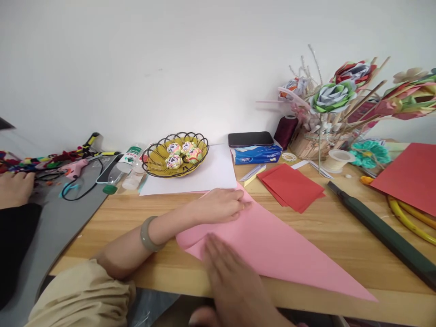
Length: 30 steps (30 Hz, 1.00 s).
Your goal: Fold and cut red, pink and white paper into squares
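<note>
A pink paper sheet (272,245), folded into a long triangle, lies on the wooden table (340,231) in front of me. My left hand (221,205), with a grey-green bangle on the wrist, presses down on the sheet's top corner. My right hand (231,277) lies flat with fingers spread on the sheet's near left part, blurred. Neither hand grips anything.
A yellow wire basket (160,159) with paper balls stands on white paper (214,175). Red paper squares (293,186), a tissue pack (257,154) under a phone, a vase of paper flowers (327,113), a dark long tool (384,231) lie right. Another person's hand (15,188) rests far left by a glue gun.
</note>
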### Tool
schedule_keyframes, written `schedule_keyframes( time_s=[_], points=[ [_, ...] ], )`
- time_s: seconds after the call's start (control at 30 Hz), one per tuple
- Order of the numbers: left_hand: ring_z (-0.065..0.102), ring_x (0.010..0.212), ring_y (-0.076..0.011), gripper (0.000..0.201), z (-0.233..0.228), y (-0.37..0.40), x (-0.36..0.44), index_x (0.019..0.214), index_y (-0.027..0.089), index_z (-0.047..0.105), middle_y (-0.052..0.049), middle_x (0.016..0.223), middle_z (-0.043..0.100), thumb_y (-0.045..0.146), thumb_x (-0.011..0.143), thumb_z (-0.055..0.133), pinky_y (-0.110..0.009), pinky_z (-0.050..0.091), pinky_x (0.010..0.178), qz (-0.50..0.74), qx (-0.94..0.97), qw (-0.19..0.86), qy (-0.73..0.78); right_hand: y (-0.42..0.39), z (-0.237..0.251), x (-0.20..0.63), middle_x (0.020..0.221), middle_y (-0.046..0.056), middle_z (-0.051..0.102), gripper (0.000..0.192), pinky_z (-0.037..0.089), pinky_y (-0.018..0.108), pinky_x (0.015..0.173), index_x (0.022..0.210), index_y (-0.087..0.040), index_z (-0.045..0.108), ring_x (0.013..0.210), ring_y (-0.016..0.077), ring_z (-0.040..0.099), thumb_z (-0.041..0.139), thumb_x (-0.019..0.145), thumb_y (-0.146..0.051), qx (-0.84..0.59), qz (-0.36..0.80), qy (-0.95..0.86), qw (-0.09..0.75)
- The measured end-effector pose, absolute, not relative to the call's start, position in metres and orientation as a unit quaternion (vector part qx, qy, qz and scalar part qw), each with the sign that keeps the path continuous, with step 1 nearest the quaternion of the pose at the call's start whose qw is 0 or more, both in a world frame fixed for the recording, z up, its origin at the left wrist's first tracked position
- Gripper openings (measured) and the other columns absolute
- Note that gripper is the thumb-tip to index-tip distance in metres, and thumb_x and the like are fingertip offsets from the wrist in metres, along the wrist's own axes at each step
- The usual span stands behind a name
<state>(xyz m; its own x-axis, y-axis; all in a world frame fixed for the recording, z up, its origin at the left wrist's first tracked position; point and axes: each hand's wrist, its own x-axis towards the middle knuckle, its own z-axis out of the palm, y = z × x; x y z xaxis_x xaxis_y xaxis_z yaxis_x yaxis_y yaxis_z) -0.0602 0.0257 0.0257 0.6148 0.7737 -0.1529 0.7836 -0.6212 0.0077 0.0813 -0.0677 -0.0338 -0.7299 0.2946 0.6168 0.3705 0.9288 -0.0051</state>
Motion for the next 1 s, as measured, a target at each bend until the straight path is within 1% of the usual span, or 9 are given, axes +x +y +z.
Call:
schedule_keyframes(
  time_s=[0.1,0.17,0.23,0.3,0.37,0.57,0.83,0.9,1.0],
  points=[
    [0.057,0.102,-0.0201,0.038,0.026,0.027,-0.062,0.127,0.025,0.051,-0.005,0.114,0.057,0.018,0.091,0.041,-0.028,0.044,0.079,-0.054,0.897,0.077,0.431,-0.085,-0.057,0.065,0.112,0.006,0.069,0.030,0.047,0.026,0.092,0.104,-0.011,0.065,0.110,0.0175,0.059,0.042,0.092,-0.026,-0.112,-0.062,-0.923,0.364],
    [0.056,0.104,-0.0198,0.038,0.025,0.027,-0.062,0.125,0.024,0.053,-0.005,0.114,0.057,0.015,0.091,0.039,-0.028,0.044,0.083,-0.045,0.895,0.093,0.433,-0.093,-0.064,0.061,0.111,-0.007,0.069,0.024,0.045,0.018,0.091,0.103,-0.023,0.064,0.112,0.0092,0.057,0.044,0.092,-0.025,-0.083,-0.066,-0.913,0.395],
    [0.056,0.104,-0.0188,0.038,0.023,0.027,-0.062,0.123,0.024,0.055,-0.005,0.112,0.058,0.013,0.092,0.036,-0.027,0.043,0.085,-0.034,0.892,0.105,0.439,-0.093,-0.059,0.065,0.113,-0.010,0.068,0.023,0.045,0.017,0.090,0.105,-0.027,0.063,0.114,0.0073,0.054,0.044,0.093,-0.031,-0.082,-0.067,-0.899,0.424],
    [0.057,0.103,-0.0178,0.035,0.020,0.028,-0.060,0.120,0.023,0.056,-0.005,0.110,0.058,0.013,0.093,0.035,-0.026,0.042,0.087,-0.021,0.889,0.116,0.443,-0.086,-0.045,0.075,0.119,0.003,0.066,0.038,0.046,0.026,0.094,0.112,-0.015,0.062,0.118,0.0169,0.053,0.041,0.093,-0.040,-0.142,-0.065,-0.894,0.420],
    [0.057,0.100,-0.0174,0.032,0.017,0.027,-0.057,0.118,0.021,0.056,-0.005,0.108,0.059,0.015,0.095,0.034,-0.026,0.043,0.086,-0.012,0.886,0.124,0.447,-0.074,-0.030,0.086,0.127,0.018,0.058,0.065,0.043,0.034,0.097,0.121,-0.002,0.056,0.123,0.0255,0.048,0.037,0.090,-0.055,-0.240,-0.060,-0.909,0.336],
    [0.057,0.095,-0.0177,0.029,0.007,0.018,-0.054,0.110,0.018,0.057,-0.006,0.106,0.060,0.021,0.100,0.029,-0.027,0.043,0.081,0.024,0.883,0.081,0.461,-0.061,-0.031,0.116,0.135,0.026,0.048,0.093,0.037,0.038,0.101,0.128,0.005,0.049,0.129,0.0307,0.041,0.037,0.080,-0.074,-0.269,-0.073,-0.931,0.236],
    [0.062,0.087,-0.0179,0.025,-0.004,0.011,-0.047,0.106,0.023,0.051,-0.003,0.100,0.063,0.028,0.101,0.026,-0.027,0.043,0.071,0.035,0.836,0.083,0.541,-0.070,-0.032,0.163,0.129,0.029,0.052,0.101,0.042,0.038,0.092,0.123,0.008,0.051,0.120,0.0327,0.051,0.032,0.076,-0.080,-0.308,-0.156,-0.918,0.197],
    [0.062,0.088,-0.0180,0.025,-0.002,0.011,-0.046,0.102,0.023,0.050,-0.002,0.101,0.064,0.030,0.101,0.027,-0.027,0.043,0.070,0.046,0.827,0.107,0.551,-0.068,-0.031,0.189,0.127,0.031,0.052,0.097,0.043,0.042,0.091,0.127,0.010,0.045,0.117,0.0349,0.053,0.032,0.081,-0.074,-0.352,-0.193,-0.898,0.182],
    [0.062,0.091,-0.0182,0.025,0.005,0.010,-0.045,0.100,0.024,0.050,-0.002,0.104,0.064,0.032,0.101,0.027,-0.028,0.043,0.071,0.057,0.817,0.138,0.556,-0.064,-0.031,0.237,0.126,0.033,0.052,0.085,0.041,0.047,0.091,0.141,0.011,0.024,0.113,0.0361,0.056,0.028,0.091,-0.059,-0.412,-0.254,-0.861,0.160]
  ],
)
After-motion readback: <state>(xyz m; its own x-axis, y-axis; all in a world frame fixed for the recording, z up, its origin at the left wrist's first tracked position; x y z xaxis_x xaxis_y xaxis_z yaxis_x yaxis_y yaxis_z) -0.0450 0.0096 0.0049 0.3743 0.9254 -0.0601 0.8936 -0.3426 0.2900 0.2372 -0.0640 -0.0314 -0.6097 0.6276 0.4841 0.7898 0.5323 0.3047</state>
